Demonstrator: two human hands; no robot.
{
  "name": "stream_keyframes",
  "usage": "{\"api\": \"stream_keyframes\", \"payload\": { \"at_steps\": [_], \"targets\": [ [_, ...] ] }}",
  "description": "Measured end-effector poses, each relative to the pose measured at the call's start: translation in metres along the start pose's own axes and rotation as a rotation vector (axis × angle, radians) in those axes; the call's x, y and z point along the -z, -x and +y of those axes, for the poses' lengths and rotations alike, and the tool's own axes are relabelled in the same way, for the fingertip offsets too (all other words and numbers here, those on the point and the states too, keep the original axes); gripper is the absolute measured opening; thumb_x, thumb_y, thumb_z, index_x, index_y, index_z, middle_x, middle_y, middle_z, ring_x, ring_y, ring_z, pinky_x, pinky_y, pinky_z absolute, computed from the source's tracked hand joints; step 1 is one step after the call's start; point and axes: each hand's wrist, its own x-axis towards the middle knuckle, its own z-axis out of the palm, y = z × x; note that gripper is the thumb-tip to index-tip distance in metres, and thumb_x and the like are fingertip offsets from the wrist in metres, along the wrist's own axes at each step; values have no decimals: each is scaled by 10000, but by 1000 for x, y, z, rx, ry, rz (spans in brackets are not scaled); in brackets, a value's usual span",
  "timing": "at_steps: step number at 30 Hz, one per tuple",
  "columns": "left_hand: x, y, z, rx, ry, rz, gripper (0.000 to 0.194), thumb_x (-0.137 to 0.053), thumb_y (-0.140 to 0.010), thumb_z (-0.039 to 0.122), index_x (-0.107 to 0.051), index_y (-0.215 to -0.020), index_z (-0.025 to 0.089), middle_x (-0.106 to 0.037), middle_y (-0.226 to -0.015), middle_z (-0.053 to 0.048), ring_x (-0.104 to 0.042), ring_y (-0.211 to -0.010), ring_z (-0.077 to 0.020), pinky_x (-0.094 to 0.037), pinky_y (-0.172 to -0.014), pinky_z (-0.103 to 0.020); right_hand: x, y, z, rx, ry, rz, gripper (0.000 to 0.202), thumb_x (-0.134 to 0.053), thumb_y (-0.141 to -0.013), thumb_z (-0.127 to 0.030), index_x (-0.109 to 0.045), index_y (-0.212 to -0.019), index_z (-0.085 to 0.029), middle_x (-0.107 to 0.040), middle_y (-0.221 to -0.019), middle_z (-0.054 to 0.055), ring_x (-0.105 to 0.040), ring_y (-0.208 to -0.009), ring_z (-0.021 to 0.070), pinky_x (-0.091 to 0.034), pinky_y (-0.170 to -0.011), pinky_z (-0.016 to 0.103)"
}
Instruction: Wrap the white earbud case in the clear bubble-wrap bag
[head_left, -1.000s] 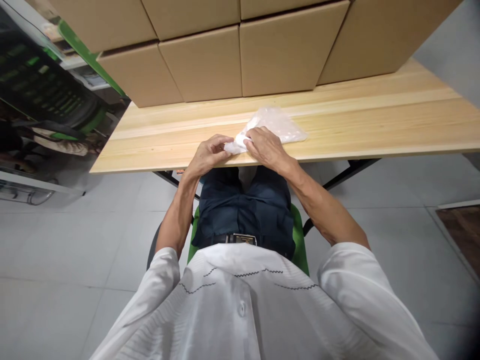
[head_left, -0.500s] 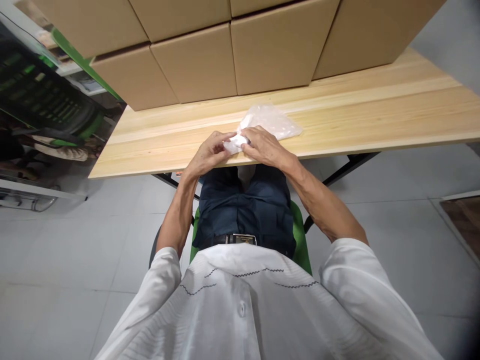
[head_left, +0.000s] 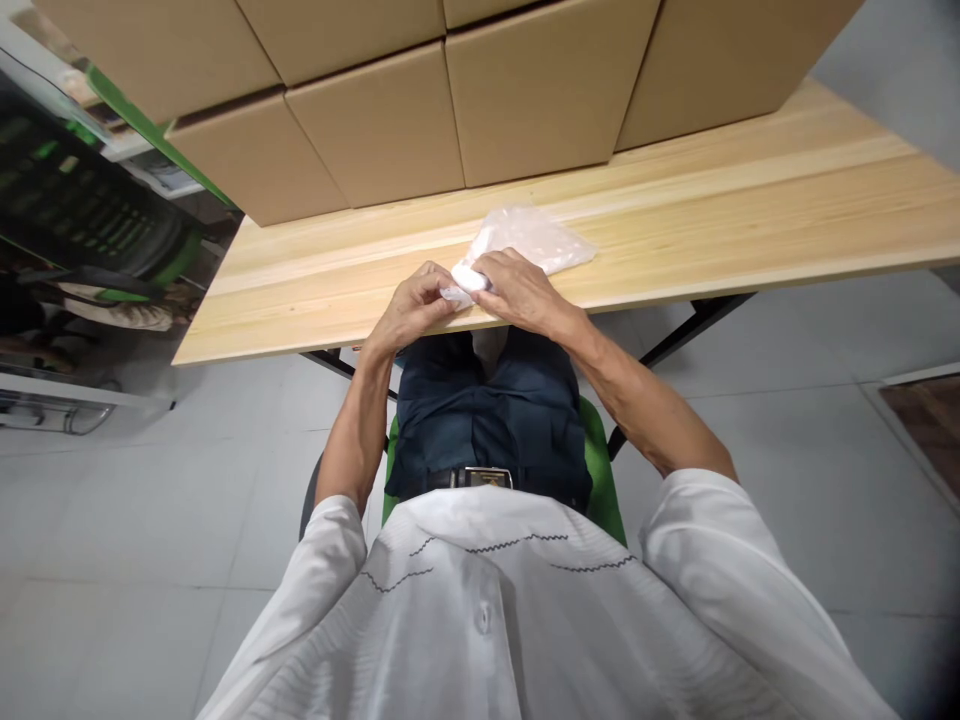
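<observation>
Close to the table's front edge, my right hand (head_left: 523, 292) closes round a small, smooth white rounded object (head_left: 468, 277) whose kind I cannot make out. Its left end sticks out past my fingertips. My left hand (head_left: 412, 306) pinches a thin edge of clear plastic just left of that object. A sheet or bag of translucent plastic wrap (head_left: 536, 238) spreads flat on the wooden table (head_left: 720, 215) behind my right hand. Whether it is one piece with the bit in my left fingers is hidden.
Stacked cardboard boxes (head_left: 379, 125) line the far side of the table. A green and black chair (head_left: 90, 190) stands off to the left, with part of another person (head_left: 112, 312) low beside it. The table's front edge lies right under my hands.
The white object shows more plainly now, bare of plastic at its left end. My hands stay almost in place; the view has shifted slightly.
</observation>
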Motion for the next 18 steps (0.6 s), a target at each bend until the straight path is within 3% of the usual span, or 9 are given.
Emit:
{"api": "stream_keyframes", "payload": {
  "at_steps": [7, 12, 18],
  "targets": [
    [-15, -1, 0, 107, 158, 99, 546, -1064, -936, 726, -805, -935, 245, -735, -852, 1, -626, -716, -146, -539, -719, -327, 4, -2, -6, -5, 12, -11, 272, -645, -1153, -318, -784, -1362, -212, -843, -1505, 221, -694, -1382, 446, -565, -1260, 613],
    [-21, 0, 8, 72, 130, 146, 595, -1059, -918, 790, -800, -913, 254, -735, -894, -15, -640, -702, -141, -533, -669, -331, 2, -6, -6, -14, 17, -40, 257, -610, -1217, -384, -760, -1360, -232, -843, -1507, 213, -714, -1389, 434, -564, -1276, 598],
    [-20, 3, 16, 102, 161, 119, 629, -1051, -919, 833, -769, -958, 272, -738, -902, -8, -671, -686, -149, -556, -654, -343, 0, -5, -6, -65, 35, -18, 334, -564, -1253, -484, -748, -1394, -243, -832, -1484, 240, -685, -1422, 494, -561, -1274, 695]
  ]
}}
